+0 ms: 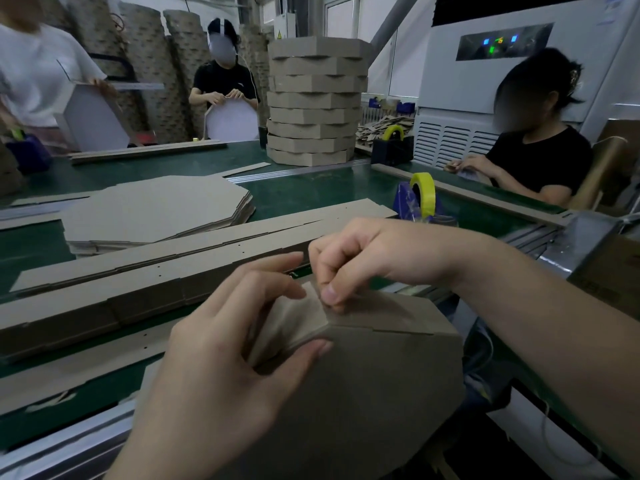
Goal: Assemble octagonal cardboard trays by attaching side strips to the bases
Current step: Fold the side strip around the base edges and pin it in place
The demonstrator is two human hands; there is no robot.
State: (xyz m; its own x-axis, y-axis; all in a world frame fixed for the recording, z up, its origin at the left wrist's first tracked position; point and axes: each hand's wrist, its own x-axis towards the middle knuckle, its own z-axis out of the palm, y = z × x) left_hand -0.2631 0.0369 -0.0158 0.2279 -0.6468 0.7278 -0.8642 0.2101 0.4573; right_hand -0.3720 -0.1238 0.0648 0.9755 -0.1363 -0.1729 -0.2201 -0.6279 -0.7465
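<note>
A brown octagonal cardboard tray (pixel 374 386) is held upside down and tilted towards me, low in the middle of the view. My left hand (pixel 225 362) grips its upper corner, thumb pressed on the base edge and fingers behind the side strip (pixel 298 320). My right hand (pixel 356 261) pinches the top of that strip at the same corner with curled fingers. Long flat side strips (pixel 145 268) lie in rows on the green table just beyond the hands. A stack of flat octagonal bases (pixel 152 209) sits further back on the left.
A blue tape dispenser with a yellow roll (pixel 420 199) stands right of centre; a second dispenser (pixel 393 145) is behind it. A tall stack of finished trays (pixel 317 102) rises at the back. Three other people work around the green table (pixel 311 192).
</note>
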